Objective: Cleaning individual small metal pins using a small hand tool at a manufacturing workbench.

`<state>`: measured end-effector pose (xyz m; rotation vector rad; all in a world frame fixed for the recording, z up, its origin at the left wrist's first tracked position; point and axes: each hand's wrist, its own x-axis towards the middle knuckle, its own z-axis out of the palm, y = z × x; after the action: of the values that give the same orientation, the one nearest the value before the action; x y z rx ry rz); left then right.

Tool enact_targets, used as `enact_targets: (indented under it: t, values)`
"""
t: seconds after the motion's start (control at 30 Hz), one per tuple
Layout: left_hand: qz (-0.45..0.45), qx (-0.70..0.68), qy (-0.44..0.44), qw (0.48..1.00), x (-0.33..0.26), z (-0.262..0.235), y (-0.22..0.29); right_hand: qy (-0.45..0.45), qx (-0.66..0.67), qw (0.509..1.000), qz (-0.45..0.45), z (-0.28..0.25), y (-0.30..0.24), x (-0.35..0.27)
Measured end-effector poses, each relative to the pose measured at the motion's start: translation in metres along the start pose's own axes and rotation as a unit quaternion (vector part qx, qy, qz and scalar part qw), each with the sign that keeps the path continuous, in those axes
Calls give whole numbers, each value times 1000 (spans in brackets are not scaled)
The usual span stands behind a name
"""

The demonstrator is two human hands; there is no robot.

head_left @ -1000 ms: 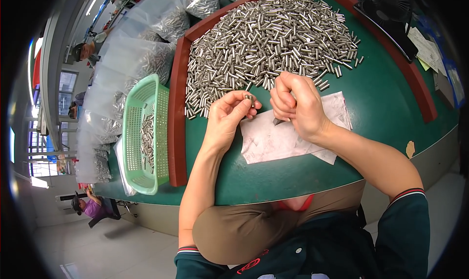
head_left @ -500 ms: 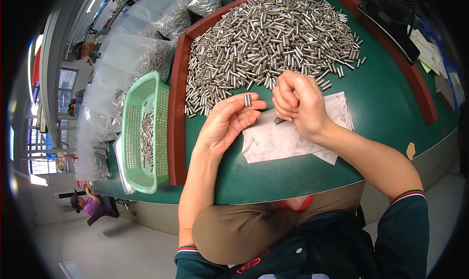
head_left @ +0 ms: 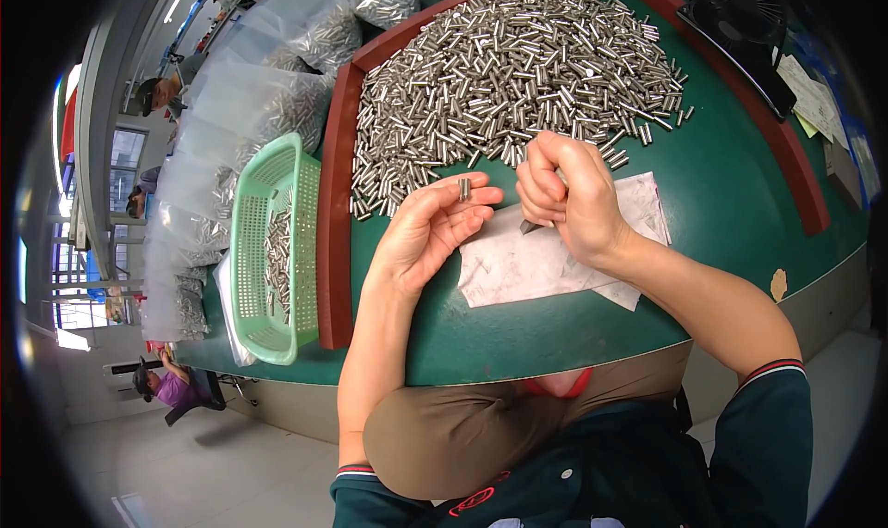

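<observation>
My left hand (head_left: 427, 227) is palm up, with a short shiny metal pin (head_left: 464, 190) pinched between thumb and fingers. Its other fingers are loosely curled. Opposite it, my right hand (head_left: 575, 200) is closed in a fist around a dark tool with a pointed tip (head_left: 529, 227). Only the tip shows below the fist; the rest is hidden. Under the right hand lies a smudged whitish cloth (head_left: 518, 274) on the green tabletop (head_left: 731, 195). Just beyond both hands spreads a large heap of similar metal pins (head_left: 518, 75).
A dark red wooden rim (head_left: 337, 214) borders the work area. Left of it stands a green perforated basket (head_left: 242, 251) holding some pins. Clear bags of pins (head_left: 296, 103) line the far left. A black fan (head_left: 740, 10) stands at the far right. Other people sit farther left.
My left hand has shifted very slightly leftward, and the pin in it has turned a little. The right hand looks nearly still.
</observation>
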<state>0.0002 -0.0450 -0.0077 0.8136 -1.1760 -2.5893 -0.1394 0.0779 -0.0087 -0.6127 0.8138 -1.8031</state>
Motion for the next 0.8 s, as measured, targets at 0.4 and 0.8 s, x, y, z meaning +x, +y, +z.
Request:
enact_targets:
  t: [0.4, 0.8]
  values:
    - [120, 94, 41, 987, 8, -3, 12, 6, -8, 1000, -5, 1, -1, 0]
    - [297, 702, 174, 624, 23, 23, -8, 4, 0, 1000, -1, 1, 0, 0]
